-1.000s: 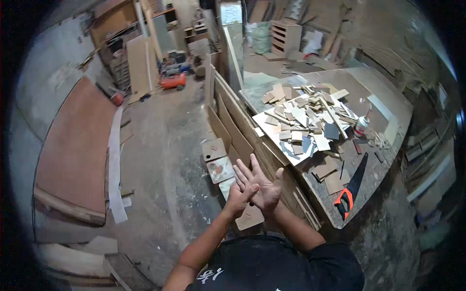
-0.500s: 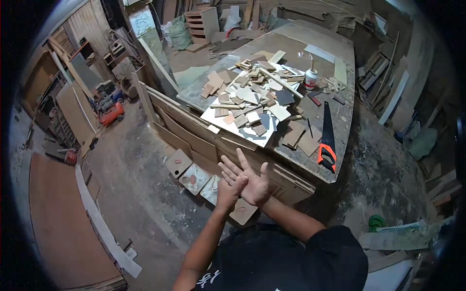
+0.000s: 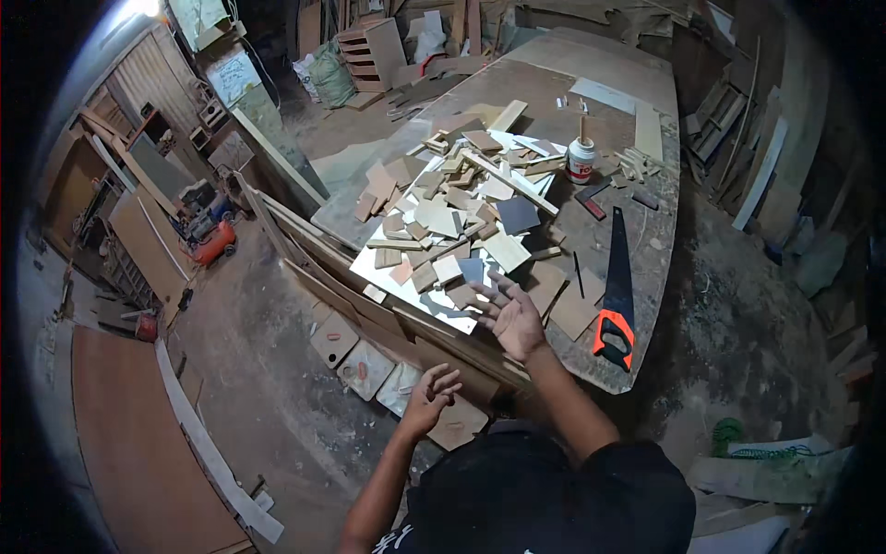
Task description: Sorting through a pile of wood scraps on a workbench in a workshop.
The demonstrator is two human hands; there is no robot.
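Note:
My right hand [image 3: 515, 321] hovers at the near edge of the workbench [image 3: 637, 305], palm up, fingers apart and slightly bent, with nothing in it. Lower and to the left, my left hand [image 3: 432, 397] is held in the air with loosely curled, spread fingers and is also empty. The hands are apart. Just beyond the right hand, small wood offcuts [image 3: 434, 217] lie heaped on a white board [image 3: 371, 265]. A dark square piece [image 3: 519, 215] rests among them. To the right lies a handsaw [image 3: 620, 277] with an orange and black handle.
A white bottle [image 3: 580, 166] with a stick in its top stands behind the saw, near a red and black block [image 3: 591, 203]. A thin black stick [image 3: 579, 274] lies on the bench. Several stools [image 3: 364, 369] sit below its left side. A red air compressor [image 3: 214, 243] stands at left.
My hands were pressed together before the bench; they have separated. The right moved up toward the offcuts, the left dropped slightly and its fingers curled. The view has shifted a little.

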